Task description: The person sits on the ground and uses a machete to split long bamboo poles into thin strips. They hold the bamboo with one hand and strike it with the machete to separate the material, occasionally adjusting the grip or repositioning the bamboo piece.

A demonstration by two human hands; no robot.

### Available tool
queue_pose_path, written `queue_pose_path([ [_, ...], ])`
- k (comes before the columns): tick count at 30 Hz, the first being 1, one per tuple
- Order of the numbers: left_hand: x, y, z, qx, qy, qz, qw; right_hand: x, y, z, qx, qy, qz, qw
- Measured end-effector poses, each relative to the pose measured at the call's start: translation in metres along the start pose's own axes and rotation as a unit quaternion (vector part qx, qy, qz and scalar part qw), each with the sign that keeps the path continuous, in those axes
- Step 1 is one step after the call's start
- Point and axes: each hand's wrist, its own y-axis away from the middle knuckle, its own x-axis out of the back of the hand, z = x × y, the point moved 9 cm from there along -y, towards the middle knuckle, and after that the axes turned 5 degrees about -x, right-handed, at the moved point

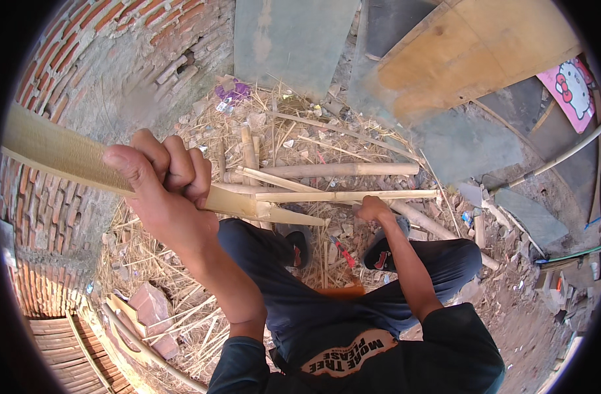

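Note:
My left hand (172, 174) is raised and closed around a wide, pale strip of split bamboo (64, 151). The strip runs from the upper left past my fist and down toward my knees, where its lower end lies among other bamboo pieces. Lower and to the right, my right hand (374, 210) is curled closed between my knees, right beside a long thin bamboo strip (346, 196). What its fingers hold is hidden. A red-handled tool (345, 253) lies on the ground between my feet.
A round bamboo pole (353, 169) lies crosswise ahead amid straw and rubble. Brick walls (57, 210) stand at the left. Large grey sheets (290, 46) and a brown board (478, 52) lean at the back. A bamboo slat platform (80, 354) is at the lower left.

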Motion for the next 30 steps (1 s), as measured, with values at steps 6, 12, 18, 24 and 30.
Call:
queue_pose_path([
  [6, -0.009, 0.008, -0.030, -0.006, -0.013, -0.028, 1.000, 0.016, -0.048, 0.010, 0.057, -0.042, 0.197, 0.978],
  [12, -0.010, 0.007, -0.063, 0.000, -0.012, -0.042, 0.999, 0.047, -0.059, -0.005, 0.067, -0.036, 0.053, 0.996],
  [18, -0.018, 0.008, -0.098, -0.005, -0.044, -0.051, 0.998, 0.048, -0.045, -0.002, 0.043, -0.043, 0.042, 0.997],
  [24, -0.019, 0.005, -0.126, 0.021, -0.057, -0.027, 0.998, 0.003, -0.001, 0.037, 0.051, -0.081, 0.120, 0.988],
  [30, -0.009, 0.001, -0.124, -0.005, -0.132, 0.026, 0.991, -0.175, 0.027, 0.076, -0.001, -0.512, 0.080, 0.855],
])
